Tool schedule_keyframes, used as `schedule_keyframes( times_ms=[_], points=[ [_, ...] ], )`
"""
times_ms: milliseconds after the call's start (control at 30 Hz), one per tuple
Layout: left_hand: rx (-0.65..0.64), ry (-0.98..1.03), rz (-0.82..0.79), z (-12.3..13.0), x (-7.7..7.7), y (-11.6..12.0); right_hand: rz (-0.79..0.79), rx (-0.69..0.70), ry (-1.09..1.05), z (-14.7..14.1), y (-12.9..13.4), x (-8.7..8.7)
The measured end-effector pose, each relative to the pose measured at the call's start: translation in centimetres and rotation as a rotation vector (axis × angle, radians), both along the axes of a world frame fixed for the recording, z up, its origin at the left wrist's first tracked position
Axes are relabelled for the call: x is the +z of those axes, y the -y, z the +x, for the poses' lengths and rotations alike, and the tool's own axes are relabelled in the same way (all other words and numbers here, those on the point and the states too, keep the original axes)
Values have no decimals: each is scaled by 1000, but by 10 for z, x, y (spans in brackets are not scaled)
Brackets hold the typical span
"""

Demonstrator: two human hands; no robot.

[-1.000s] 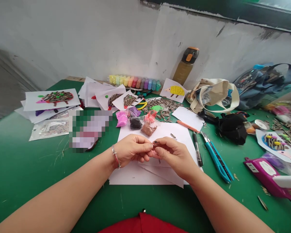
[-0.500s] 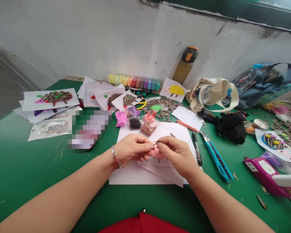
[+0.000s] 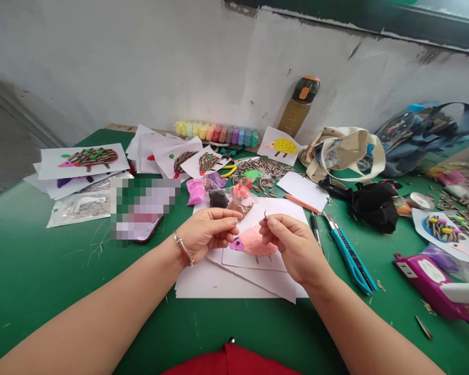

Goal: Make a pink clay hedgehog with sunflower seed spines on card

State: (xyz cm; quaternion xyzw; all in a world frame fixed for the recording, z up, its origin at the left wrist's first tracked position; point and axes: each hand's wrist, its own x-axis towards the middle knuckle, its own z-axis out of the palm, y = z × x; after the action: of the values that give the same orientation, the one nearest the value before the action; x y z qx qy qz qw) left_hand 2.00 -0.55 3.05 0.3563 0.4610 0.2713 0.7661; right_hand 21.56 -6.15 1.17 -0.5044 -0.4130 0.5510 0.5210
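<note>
Across the green worktable (image 3: 62,297), a stack of white paper (image 3: 203,281) carries a pink clay hedgehog (image 3: 253,241). Left hand (image 3: 207,234): fingers curled loosely together, near the clay at 10 o'clock. Right hand (image 3: 295,250): thumb and forefinger pressed together, pinching a sunflower seed (image 3: 264,215) upright, just clear of the clay at 1 o'clock.

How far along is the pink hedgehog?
Looks done: the pink clay body is shaped on its paper card, and the seed-spined hedgehog card at far left looks finished. In hand: the right hand pinches a sunflower seed above the body, with the left hand beside it. Left: the body's back is bare, and the loose seed pile lies beyond.
</note>
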Motion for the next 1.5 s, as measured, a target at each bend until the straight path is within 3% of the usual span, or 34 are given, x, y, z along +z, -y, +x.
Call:
schedule_keyframes(
  times_ms=[433, 600, 833, 1033, 1267, 1500],
  points=[
    [-167, -62, 192, 4, -3, 9, -3, 178, 253, -7, 6, 3],
    [-264, -90, 241, 6, -4, 12, 152, 191, 529, -10, 8, 5],
    [-247, -119, 238, 8, -4, 13, 345, 224, 744, -14, 12, 8],
    [-290, -62, 196, 7, -6, 13, 372, 210, 717, -12, 11, 7],
    [-330, -46, 130, 6, -6, 13, 277, 238, 595, -9, 10, 10],
    [-242, -29, 65, 4, -4, 10, 50, 122, 281, -4, 6, 7]
  ],
)
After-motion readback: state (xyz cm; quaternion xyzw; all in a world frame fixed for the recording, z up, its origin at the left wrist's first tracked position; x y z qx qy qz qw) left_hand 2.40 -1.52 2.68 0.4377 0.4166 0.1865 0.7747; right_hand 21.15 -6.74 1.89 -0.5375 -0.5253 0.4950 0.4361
